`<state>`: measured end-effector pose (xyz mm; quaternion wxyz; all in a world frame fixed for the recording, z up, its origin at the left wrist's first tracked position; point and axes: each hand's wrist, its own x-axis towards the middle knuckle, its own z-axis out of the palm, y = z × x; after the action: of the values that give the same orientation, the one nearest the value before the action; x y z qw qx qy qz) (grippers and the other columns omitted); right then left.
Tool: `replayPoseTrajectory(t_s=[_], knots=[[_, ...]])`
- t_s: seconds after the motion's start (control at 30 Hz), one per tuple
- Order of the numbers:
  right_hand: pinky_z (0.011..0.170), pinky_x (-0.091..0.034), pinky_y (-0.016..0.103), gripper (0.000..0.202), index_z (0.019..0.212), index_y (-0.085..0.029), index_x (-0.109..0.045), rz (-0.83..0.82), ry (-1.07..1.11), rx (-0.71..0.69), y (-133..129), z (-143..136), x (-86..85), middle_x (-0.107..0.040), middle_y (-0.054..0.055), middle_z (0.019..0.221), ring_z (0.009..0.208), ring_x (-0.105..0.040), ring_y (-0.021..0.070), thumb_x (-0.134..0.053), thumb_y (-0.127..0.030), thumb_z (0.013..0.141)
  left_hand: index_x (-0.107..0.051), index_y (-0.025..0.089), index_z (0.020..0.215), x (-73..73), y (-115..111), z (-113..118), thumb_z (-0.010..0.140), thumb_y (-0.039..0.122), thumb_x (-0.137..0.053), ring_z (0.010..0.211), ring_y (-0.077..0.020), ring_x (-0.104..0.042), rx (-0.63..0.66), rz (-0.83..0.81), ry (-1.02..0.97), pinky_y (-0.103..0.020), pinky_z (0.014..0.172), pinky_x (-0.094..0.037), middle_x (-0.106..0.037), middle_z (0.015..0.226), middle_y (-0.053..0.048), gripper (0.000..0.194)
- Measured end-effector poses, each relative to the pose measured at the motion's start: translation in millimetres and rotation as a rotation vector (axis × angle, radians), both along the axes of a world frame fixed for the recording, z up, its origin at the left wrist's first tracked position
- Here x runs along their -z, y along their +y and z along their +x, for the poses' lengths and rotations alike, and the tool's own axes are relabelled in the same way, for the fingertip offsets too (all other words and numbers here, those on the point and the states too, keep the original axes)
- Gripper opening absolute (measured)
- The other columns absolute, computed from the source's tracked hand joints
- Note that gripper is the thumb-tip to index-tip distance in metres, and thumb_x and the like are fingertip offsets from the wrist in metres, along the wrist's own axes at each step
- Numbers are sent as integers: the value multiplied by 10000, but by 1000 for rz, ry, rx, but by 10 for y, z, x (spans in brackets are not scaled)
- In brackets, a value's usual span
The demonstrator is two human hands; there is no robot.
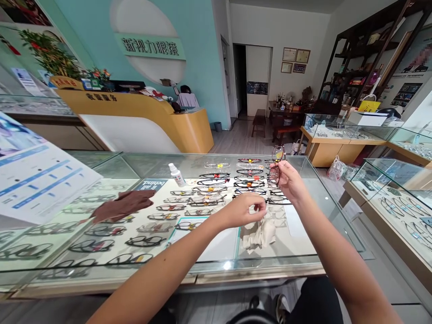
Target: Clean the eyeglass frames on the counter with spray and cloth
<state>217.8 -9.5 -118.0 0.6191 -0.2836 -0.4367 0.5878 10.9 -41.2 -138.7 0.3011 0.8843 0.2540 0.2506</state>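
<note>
My right hand (290, 181) is raised above the glass counter, pinching a pair of dark-framed glasses (278, 153) held on end, with one lens above the fingers and one beside them. Lower and nearer, my left hand (249, 209) has its thumb and fingers curled together at the top of a crumpled cream cloth (259, 236). That cloth bunches on the counter just below the fingertips. A white spray bottle (177, 174) stands upright farther left. Beyond it to the left, a brown cloth (123, 205) lies in a loose heap.
Rows of eyeglass frames (173, 207) show through the glass display counter (313, 189). A printed white card stand (40, 171) rises at the left. Across the floor are a curved reception desk (135, 112), a wooden bench (259, 120) and more glass cases (340, 128).
</note>
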Motion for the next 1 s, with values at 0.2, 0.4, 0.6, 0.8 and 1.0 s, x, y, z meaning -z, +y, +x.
replayPoseTrajectory(t_s=[0.2, 0.4, 0.6, 0.8, 1.0], knots=[[662, -519, 231, 445, 786, -273, -647, -12, 8, -4, 6, -6, 19, -791, -25, 889, 789, -657, 133, -981, -529, 641, -593, 229, 859, 10, -137, 63, 712, 599, -880, 660, -162, -503, 99, -7, 255, -275, 623, -308, -581, 724, 34, 491], [650, -520, 201, 465, 767, -253, -660, -43, 46, -13, 9, -9, 24, -794, -19, 881, 776, -653, 113, -1010, -509, 598, -597, 211, 857, 82, -187, 150, 759, 226, -743, 720, -158, -499, 144, -18, 339, -274, 671, -315, -562, 742, 33, 177], [658, -538, 201, 462, 749, -250, -684, -48, 59, -10, -17, 1, -18, -798, -22, 901, 764, -650, 104, -1027, -498, 563, -508, 195, 720, 26, -9, 76, 894, 540, -654, 682, -138, -432, -15, -384, -78, -262, 642, -344, -479, 700, 29, 414], [672, -545, 216, 425, 760, -252, -671, -40, 51, -28, -44, -2, -34, -793, -12, 910, 781, -660, 116, -1002, -481, 623, -697, 167, 883, 12, 148, 6, 673, 747, -838, 755, -168, -591, -299, -775, -601, -264, 701, -460, -668, 791, -8, 633], [677, -538, 213, 439, 760, -250, -666, -57, 64, -89, -98, -52, -32, -783, -15, 896, 791, -658, 117, -1011, -473, 607, -749, 164, 967, 31, 234, 6, 696, 367, -923, 810, -174, -683, -433, -981, -943, -253, 741, -518, -765, 902, -24, 381]])
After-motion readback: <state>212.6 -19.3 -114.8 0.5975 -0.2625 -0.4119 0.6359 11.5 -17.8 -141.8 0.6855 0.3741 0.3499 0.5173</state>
